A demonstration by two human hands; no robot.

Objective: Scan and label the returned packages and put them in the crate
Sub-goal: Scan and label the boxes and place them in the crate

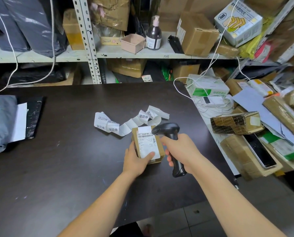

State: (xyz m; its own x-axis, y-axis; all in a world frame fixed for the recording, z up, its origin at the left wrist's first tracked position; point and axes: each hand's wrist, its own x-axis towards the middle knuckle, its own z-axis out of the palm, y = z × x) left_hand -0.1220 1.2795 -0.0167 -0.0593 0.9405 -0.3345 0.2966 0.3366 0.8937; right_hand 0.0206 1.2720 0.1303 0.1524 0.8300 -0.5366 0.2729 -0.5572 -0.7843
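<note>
A small brown cardboard package (160, 147) with a white shipping label lies on the dark table (65, 159), label up. My left hand (136, 159) grips its near left side, thumb on the label. My right hand (182, 151) is wrapped around the handle of a black barcode scanner (168, 130), whose head points at the barcode at the package's top edge. Just behind the package a curled strip of white return stickers (125, 122) with black characters lies on the table. No crate is in view.
Grey mailer bags (1, 124) sit at the table's left edge. A heap of taped boxes and parcels (236, 124) crowds the right side, with white cables trailing over it. Metal shelves (134, 52) behind hold boxes, a pump bottle and bags.
</note>
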